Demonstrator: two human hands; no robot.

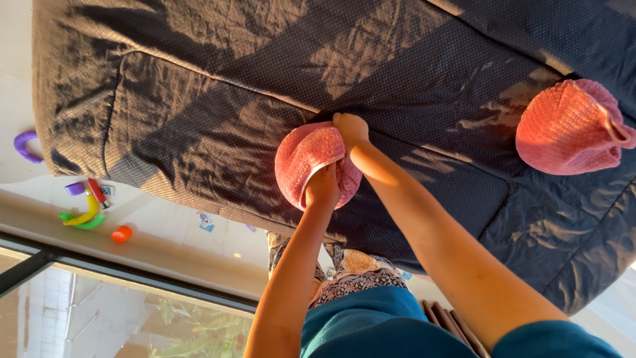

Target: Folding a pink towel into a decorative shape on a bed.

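On the dark blue sofa seat cushion (218,132), low sun across the fabric. Both my hands are on one pink towel (306,159), the waffle-textured one near the middle of the seat.

Left hand (322,187): fingers curled shut around the towel's lower edge, pinching the cloth against the palm. Right hand (350,127): closed over the top edge, knuckles toward the seam where two cushions meet; fingertips are buried in the cloth, so I cannot tell how tight the grip is. The towel is bunched into a rounded bundle between the two hands, resting on the cushion, not lifted clear.

Step in hand, as I judge it: gathering or rolling this towel into shape. A second pink towel (570,129) sits well apart on the far cushion, already bundled into a similar mound, loose flap to one side.

Next move likely calls for both hands working together, one edge held firm while the other tucks, without letting the roll spring open.

Elsewhere: bright plastic toys (86,205) and an orange ball (122,233) on the pale floor (165,225) beside the sofa; a purple ring (25,146) further off.
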